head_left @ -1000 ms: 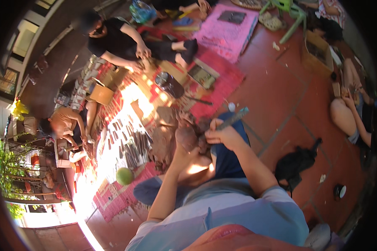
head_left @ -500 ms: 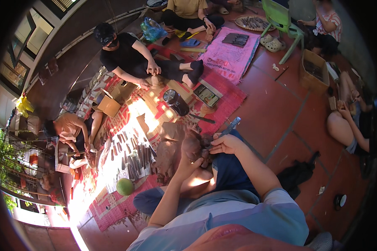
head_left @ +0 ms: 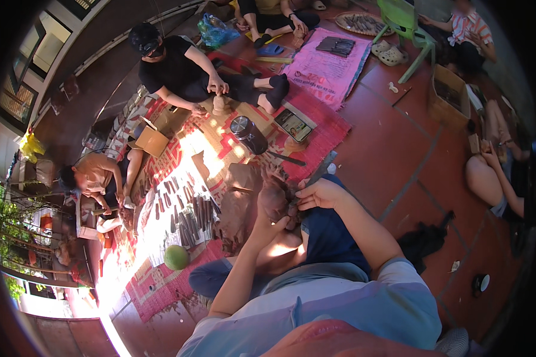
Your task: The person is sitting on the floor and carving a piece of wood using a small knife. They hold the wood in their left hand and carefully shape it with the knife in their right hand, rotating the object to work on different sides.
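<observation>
Over my lap I hold a lumpy brown clay piece (head_left: 274, 199), with a rounded part toward the left and rougher, darker bits on the right. My left hand (head_left: 269, 231) cups it from below, thumb against its near side. My right hand (head_left: 320, 194) has its fingertips closed on the dark right edge of the piece; what exactly they pinch is too small to tell. Just beyond and left lies a larger slab of brown clay (head_left: 238, 217) on the mat. Left of that, several dark finger-length sticks (head_left: 190, 220) lie in rows on a white sheet in bright sun.
On the red patterned mat (head_left: 327, 128) are a dark cylindrical canister (head_left: 248, 134), a phone (head_left: 293, 125) and a green ball-like thing (head_left: 176, 257). A person in black (head_left: 175, 71) sits across, handling a clay piece. Other people sit left, far and right. A green chair (head_left: 402, 27) stands far right.
The view has shifted slightly. My right fingers have curled in closer to the clay's right edge, while my left hand keeps its hold.
</observation>
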`<state>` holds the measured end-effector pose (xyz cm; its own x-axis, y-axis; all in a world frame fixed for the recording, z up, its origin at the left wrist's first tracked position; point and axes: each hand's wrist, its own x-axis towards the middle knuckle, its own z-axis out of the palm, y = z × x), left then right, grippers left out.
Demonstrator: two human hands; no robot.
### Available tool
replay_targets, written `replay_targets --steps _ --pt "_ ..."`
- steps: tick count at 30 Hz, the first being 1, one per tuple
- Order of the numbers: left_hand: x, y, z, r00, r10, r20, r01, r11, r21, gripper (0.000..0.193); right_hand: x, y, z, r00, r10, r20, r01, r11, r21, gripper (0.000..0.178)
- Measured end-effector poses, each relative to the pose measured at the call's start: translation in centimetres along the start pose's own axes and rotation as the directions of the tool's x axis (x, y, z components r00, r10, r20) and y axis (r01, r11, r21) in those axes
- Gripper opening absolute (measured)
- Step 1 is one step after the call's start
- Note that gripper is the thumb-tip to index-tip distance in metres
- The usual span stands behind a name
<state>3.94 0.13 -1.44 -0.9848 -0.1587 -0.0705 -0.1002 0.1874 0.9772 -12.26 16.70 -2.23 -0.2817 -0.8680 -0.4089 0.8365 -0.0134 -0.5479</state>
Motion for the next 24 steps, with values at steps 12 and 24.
replay_targets --steps 12,24 --pt "-0.1 1.6 0.0 0.998 0.068 0.014 -0.068 0.997 0.030 0.089 0.6 -0.6 -1.0 0.983 0.182 0.007 -0.182 0.975 0.128 0.012" --pt "-0.1 0.3 0.0 0.999 -0.034 0.016 0.034 0.999 -0.036 0.092 0.1 -0.5 -0.6 0.986 0.166 -0.019 -0.160 0.972 0.171 0.012"
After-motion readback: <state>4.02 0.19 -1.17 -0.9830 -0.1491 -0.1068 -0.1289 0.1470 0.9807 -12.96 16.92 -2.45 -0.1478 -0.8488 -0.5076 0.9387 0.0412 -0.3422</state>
